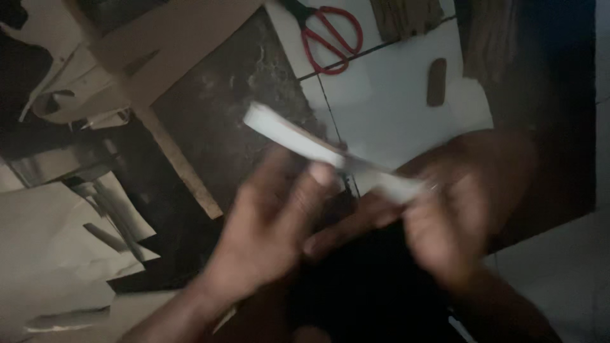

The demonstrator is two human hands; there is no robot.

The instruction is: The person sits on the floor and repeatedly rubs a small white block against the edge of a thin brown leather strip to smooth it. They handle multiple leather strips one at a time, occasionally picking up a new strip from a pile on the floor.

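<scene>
Dim floor w/ paper scraps [57, 241], hands [356, 216] gripping flat white strip [318, 149]

No labels, signs or screens show. The nearest to packaging is flat brown cardboard [171, 44] at the upper left, possibly an opened-out box, though the dim, blurred view leaves that uncertain.
</scene>
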